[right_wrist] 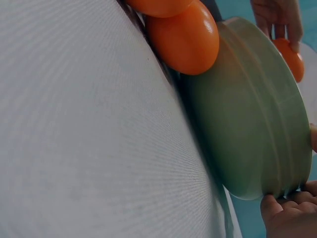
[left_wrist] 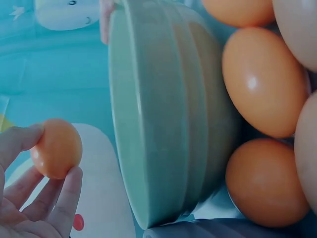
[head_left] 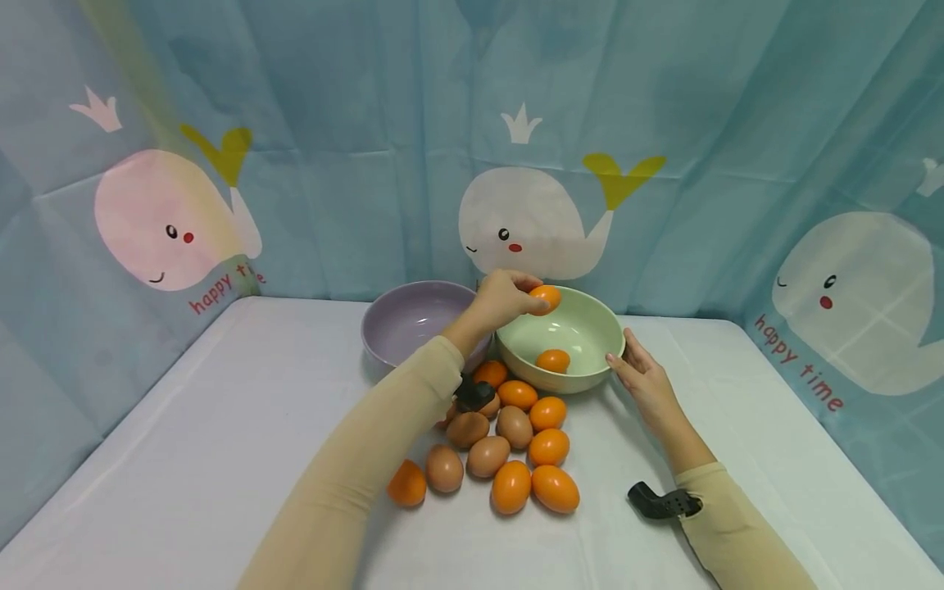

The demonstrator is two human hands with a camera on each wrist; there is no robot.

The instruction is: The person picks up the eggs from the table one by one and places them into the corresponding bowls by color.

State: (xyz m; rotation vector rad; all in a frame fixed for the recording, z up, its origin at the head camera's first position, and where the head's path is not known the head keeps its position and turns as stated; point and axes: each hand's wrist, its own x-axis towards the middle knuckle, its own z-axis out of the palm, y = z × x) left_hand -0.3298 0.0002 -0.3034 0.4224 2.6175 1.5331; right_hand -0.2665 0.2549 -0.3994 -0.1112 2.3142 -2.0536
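My left hand [head_left: 505, 299] pinches an orange egg [head_left: 546, 300] between thumb and fingertips, above the light green bowl [head_left: 606, 383]. In the left wrist view that held egg [left_wrist: 57, 148] is apart from the bowl's rim. Another orange egg [head_left: 553, 360] lies inside the bowl. On the bowl's right side, my right hand [head_left: 645, 385] grips the rim, the thumb at the edge and fingers against the outer wall. In front of the bowl sit several orange eggs [head_left: 549, 447] and several brown eggs [head_left: 488, 456] in a loose cluster.
A purple bowl [head_left: 398, 315] stands left of the green one, partly behind my left forearm. White cloth covers the table [head_left: 221, 426]. Behind it hangs a blue whale-print curtain [head_left: 354, 164]. Each sleeve has a black wrist device [head_left: 664, 501].
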